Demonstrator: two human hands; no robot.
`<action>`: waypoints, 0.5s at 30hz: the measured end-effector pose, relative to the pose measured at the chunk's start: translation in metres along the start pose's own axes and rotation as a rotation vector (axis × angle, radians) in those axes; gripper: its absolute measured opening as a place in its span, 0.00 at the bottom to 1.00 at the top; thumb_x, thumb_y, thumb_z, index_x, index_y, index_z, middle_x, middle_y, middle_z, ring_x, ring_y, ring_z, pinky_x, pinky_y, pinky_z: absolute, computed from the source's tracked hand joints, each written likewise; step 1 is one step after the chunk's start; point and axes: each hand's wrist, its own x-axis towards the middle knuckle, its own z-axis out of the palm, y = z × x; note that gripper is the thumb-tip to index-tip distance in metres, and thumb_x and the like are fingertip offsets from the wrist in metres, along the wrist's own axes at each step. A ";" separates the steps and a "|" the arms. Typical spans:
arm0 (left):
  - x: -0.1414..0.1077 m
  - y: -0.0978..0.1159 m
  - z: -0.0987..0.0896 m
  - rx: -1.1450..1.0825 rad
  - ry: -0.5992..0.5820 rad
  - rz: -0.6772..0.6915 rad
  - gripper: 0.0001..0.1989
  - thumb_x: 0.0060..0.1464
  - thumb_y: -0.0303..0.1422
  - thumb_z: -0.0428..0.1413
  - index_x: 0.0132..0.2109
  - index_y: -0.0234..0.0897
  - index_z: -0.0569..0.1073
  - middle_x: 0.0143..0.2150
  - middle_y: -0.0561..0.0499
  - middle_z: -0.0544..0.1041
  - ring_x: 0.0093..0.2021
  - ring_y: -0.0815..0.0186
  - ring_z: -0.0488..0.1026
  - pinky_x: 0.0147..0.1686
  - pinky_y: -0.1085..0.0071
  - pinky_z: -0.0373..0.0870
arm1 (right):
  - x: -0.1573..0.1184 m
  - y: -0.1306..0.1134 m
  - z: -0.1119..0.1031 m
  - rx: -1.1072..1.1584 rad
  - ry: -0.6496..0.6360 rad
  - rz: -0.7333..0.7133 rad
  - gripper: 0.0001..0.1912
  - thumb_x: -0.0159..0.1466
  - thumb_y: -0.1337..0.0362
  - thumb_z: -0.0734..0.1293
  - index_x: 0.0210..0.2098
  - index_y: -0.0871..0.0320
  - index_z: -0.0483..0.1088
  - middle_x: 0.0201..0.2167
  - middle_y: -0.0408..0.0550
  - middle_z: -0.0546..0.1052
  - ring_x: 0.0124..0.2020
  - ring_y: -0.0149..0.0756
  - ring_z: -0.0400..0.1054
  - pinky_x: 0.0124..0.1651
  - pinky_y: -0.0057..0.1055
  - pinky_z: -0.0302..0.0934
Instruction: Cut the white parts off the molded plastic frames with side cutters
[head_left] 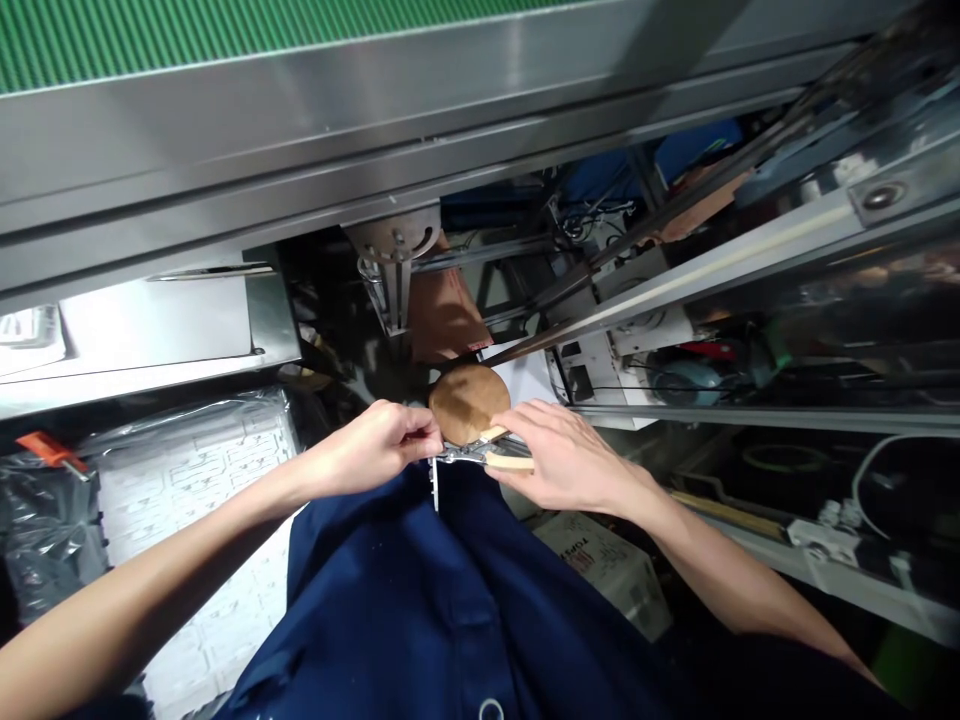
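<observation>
Near the middle of the head view, my left hand [386,445] is closed in a pinch on a thin white piece [435,484] that hangs down below the fingertips. My right hand [559,455] is wrapped round the cream handles of a pair of pliers [509,462]. The metal jaws point left and meet the white piece beside my left fingertips. Whether the jaws are closed on it is too small to tell. Just beyond both hands is a round brown stool top [470,402].
A metal conveyor frame [322,130] with a green ribbed belt [150,35] crosses the top. At the left lies a plastic-lined tray of white parts [202,480], near an orange-handled tool [52,451]. Metal rails [750,245] run along the right, above a white box [600,560].
</observation>
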 end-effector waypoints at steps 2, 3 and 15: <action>0.000 0.001 0.000 0.002 0.000 0.001 0.09 0.58 0.33 0.49 0.31 0.34 0.69 0.26 0.56 0.68 0.27 0.70 0.62 0.27 0.75 0.56 | 0.001 -0.001 -0.004 -0.036 -0.015 -0.004 0.16 0.59 0.55 0.64 0.43 0.56 0.66 0.37 0.46 0.72 0.40 0.39 0.64 0.42 0.33 0.56; 0.000 0.002 0.000 0.003 0.001 0.001 0.09 0.58 0.33 0.49 0.31 0.34 0.69 0.26 0.56 0.68 0.27 0.70 0.62 0.27 0.75 0.56 | 0.002 -0.001 -0.006 -0.055 -0.017 -0.006 0.15 0.59 0.54 0.64 0.43 0.56 0.66 0.37 0.47 0.71 0.40 0.39 0.64 0.42 0.33 0.56; 0.004 0.008 0.000 0.011 0.000 0.025 0.10 0.58 0.33 0.48 0.30 0.35 0.66 0.25 0.55 0.65 0.26 0.70 0.60 0.26 0.74 0.55 | 0.004 0.002 -0.017 -0.109 -0.028 -0.049 0.18 0.59 0.51 0.64 0.41 0.58 0.67 0.33 0.48 0.71 0.37 0.38 0.64 0.39 0.32 0.55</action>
